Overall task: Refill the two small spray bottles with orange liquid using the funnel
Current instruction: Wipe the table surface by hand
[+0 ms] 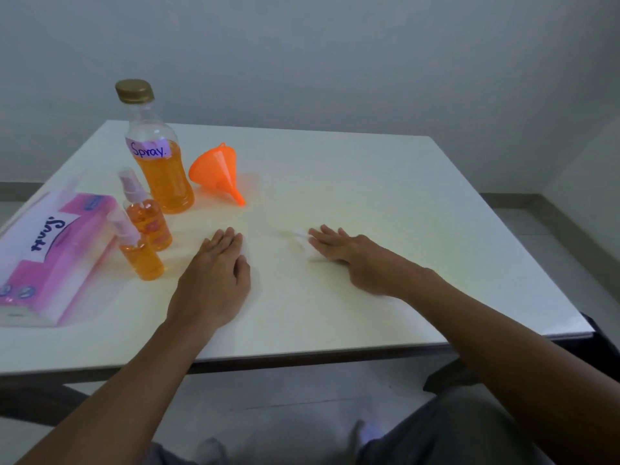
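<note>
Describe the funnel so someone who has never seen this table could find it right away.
On the white table, look to the far left corner, where the tall clear bottle labelled "Spray" stands with orange liquid in it. Just to its right the funnel lies on its side, spout pointing toward the person. It is the only opaque, bright orange cone; its neighbours are clear bottles.

Matt white table (pixel 369 203), glossy plastic funnel (pixel 216 169)
</note>
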